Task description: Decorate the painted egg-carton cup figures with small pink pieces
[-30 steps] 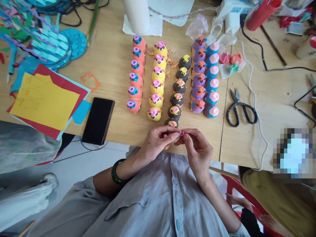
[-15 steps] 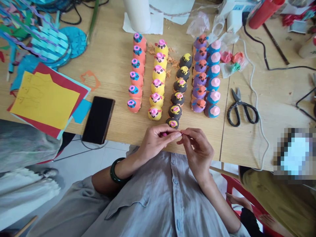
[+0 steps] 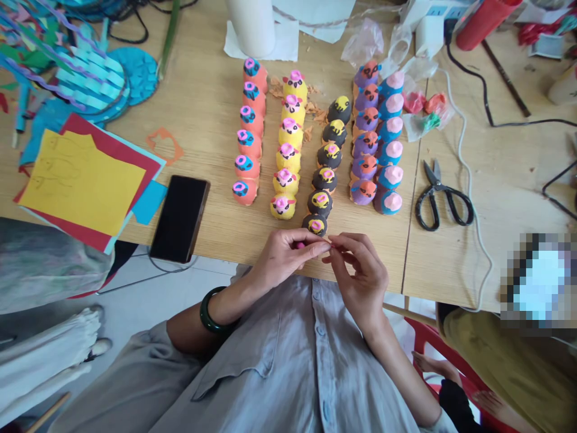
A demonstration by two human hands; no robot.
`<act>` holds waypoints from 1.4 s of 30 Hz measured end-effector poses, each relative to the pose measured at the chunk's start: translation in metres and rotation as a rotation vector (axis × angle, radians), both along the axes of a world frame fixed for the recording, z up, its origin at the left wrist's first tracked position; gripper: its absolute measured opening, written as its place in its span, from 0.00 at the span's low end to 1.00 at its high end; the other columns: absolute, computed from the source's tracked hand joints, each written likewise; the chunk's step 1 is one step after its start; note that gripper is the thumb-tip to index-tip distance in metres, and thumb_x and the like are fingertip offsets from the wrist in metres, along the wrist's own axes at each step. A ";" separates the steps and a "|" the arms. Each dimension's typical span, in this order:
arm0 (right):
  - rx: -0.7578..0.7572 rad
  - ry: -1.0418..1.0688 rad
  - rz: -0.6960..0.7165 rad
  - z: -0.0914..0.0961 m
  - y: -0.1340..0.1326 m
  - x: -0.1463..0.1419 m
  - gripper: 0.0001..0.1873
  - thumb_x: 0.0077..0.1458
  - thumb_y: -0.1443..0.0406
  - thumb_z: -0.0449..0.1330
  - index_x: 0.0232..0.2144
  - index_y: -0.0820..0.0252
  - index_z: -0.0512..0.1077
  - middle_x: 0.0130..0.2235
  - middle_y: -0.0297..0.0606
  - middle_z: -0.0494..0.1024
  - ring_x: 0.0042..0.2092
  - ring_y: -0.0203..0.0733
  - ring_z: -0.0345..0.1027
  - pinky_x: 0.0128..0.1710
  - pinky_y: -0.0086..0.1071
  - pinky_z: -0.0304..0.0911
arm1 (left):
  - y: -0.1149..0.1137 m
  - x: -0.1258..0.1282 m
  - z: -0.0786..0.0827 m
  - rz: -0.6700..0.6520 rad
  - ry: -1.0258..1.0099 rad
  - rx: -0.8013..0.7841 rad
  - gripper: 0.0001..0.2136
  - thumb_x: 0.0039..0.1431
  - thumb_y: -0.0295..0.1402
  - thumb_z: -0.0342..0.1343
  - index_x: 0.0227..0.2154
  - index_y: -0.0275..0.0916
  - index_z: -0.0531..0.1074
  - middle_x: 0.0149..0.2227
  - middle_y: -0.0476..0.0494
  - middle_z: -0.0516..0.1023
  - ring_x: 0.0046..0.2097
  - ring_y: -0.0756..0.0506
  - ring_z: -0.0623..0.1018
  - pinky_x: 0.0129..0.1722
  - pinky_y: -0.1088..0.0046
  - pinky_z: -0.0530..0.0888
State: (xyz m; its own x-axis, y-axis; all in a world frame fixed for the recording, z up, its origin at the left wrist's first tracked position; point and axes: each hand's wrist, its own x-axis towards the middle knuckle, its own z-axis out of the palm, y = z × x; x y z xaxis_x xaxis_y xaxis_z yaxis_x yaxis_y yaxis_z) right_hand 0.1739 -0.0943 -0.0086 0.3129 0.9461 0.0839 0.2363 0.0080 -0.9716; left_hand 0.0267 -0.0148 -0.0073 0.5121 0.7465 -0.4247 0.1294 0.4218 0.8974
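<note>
My left hand (image 3: 291,255) is closed on a small lump of pink clay (image 3: 299,245), partly hidden behind its fingers. Fingertip to fingertip with it, my right hand (image 3: 360,264) pinches a tiny reddish bit at the table's front edge. Just beyond my hands runs a row of black clay-covered domes (image 3: 320,203) with yellow tops, several bearing pink rings. Left of it stand a row of yellow domes (image 3: 288,155) with pink tops and a row of coral domes (image 3: 250,143) with blue and pink tops. Purple domes (image 3: 364,142) and blue domes (image 3: 389,151) line up on the right.
Black-handled scissors (image 3: 438,192) lie right of the rows, by a white cable (image 3: 460,138). A phone (image 3: 179,218) and stacked coloured paper (image 3: 85,186) lie left. Clay in plastic (image 3: 428,114), a white cylinder (image 3: 252,30) and a power strip (image 3: 444,11) are farther back. People sit on both sides.
My right hand has shifted slightly left, its fingertips still meeting those of my left hand. The domes stay in place. At lower left, a person's pale trouser leg and foot have moved.
</note>
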 end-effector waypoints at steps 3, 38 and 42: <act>-0.027 0.080 0.001 0.000 -0.001 0.000 0.13 0.62 0.69 0.61 0.48 0.50 0.77 0.45 0.38 0.75 0.41 0.39 0.73 0.36 0.36 0.79 | 0.000 0.000 -0.001 -0.003 -0.019 -0.023 0.15 0.58 0.45 0.65 0.36 0.37 0.83 0.19 0.54 0.64 0.19 0.56 0.60 0.17 0.79 0.57; -0.079 0.115 -0.036 0.008 -0.006 -0.007 0.08 0.65 0.64 0.60 0.46 0.54 0.76 0.37 0.35 0.79 0.34 0.35 0.75 0.34 0.31 0.74 | -0.008 -0.004 -0.003 0.129 -0.129 -0.191 0.13 0.51 0.42 0.71 0.31 0.37 0.84 0.19 0.53 0.65 0.20 0.58 0.60 0.17 0.82 0.55; -0.153 0.223 -0.105 0.007 -0.006 -0.006 0.09 0.65 0.59 0.59 0.41 0.56 0.77 0.34 0.35 0.80 0.29 0.34 0.74 0.31 0.29 0.72 | -0.008 -0.001 -0.004 0.154 -0.165 -0.203 0.12 0.52 0.42 0.70 0.31 0.37 0.83 0.22 0.52 0.68 0.21 0.58 0.60 0.18 0.82 0.54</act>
